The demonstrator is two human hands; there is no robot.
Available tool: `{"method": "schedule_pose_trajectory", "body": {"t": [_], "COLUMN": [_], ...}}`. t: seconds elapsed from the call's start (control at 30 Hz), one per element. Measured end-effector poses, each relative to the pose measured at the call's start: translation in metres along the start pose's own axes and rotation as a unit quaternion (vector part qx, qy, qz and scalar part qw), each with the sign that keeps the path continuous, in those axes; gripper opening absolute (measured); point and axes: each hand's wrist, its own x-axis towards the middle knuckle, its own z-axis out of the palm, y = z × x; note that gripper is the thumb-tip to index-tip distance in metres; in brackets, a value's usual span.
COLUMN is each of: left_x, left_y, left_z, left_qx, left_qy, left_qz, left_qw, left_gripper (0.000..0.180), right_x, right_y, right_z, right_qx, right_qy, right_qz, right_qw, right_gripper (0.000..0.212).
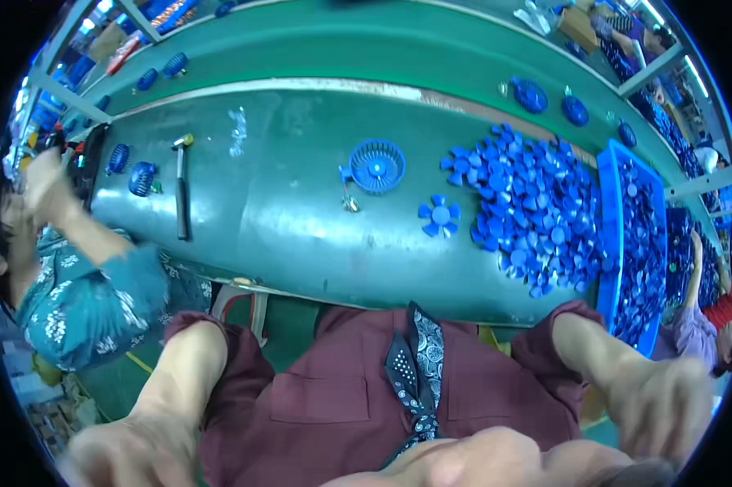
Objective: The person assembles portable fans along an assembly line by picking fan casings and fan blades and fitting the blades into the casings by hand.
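My left hand (131, 450) is raised at the lower left rim, its fingers blurred and partly cut off. My right hand (658, 406) is up at the lower right, fingers bent and smeared by motion. Neither touches the table, and whether they hold anything does not show. On the green table in front of me lies a round, ribbed blue fan housing (380, 168) with a small wired metal part (350, 203) beside it. A single blue fan blade (440, 215) rests to its right, next to a large heap of blue fan blades (536, 207).
A blue bin (612, 235) full of fan blades stands at the right. A hammer (182, 191) and two blue housings (142, 178) lie at the left. Beyond runs a green belt (342, 49) carrying more housings (530, 95). A co-worker (98, 276) sits close on my left.
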Motion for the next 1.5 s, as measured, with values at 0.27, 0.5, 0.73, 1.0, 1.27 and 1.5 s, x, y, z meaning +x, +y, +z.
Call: {"method": "schedule_pose_trajectory", "body": {"t": [0.27, 0.5, 0.73, 1.0, 1.27, 1.5], "left_x": [-0.045, -0.065, -0.101, -0.099, -0.097, -0.093], "left_y": [-0.069, -0.165, -0.205, -0.205, -0.206, -0.204], "left_z": [-0.136, -0.2, -0.237, -0.236, -0.243, -0.241], "left_qx": [0.234, 0.491, 0.775, 0.751, 0.748, 0.737], "left_qy": [-0.346, 0.36, 0.256, 0.285, 0.292, 0.299], "left_qz": [-0.174, -0.187, -0.028, -0.061, -0.044, -0.057], "left_qw": [0.892, 0.771, 0.577, 0.593, 0.595, 0.604], "left_gripper": [0.041, 0.018, 0.009, 0.009, 0.01, 0.01], "right_x": [-0.049, -0.088, -0.089, -0.086, -0.092, -0.091], "right_y": [0.108, 0.196, 0.203, 0.204, 0.234, 0.258], "right_z": [-0.04, -0.119, -0.127, -0.141, -0.155, -0.158], "right_qx": [-0.271, -0.82, -0.783, -0.803, -0.796, -0.712], "right_qy": [0.219, 0.17, 0.223, 0.232, 0.296, 0.365], "right_qz": [0.39, 0.296, 0.343, 0.302, 0.257, 0.109], "right_qw": [0.853, 0.46, 0.468, 0.458, 0.461, 0.589], "right_gripper": [0.021, 0.031, 0.031, 0.031, 0.034, 0.034]}}
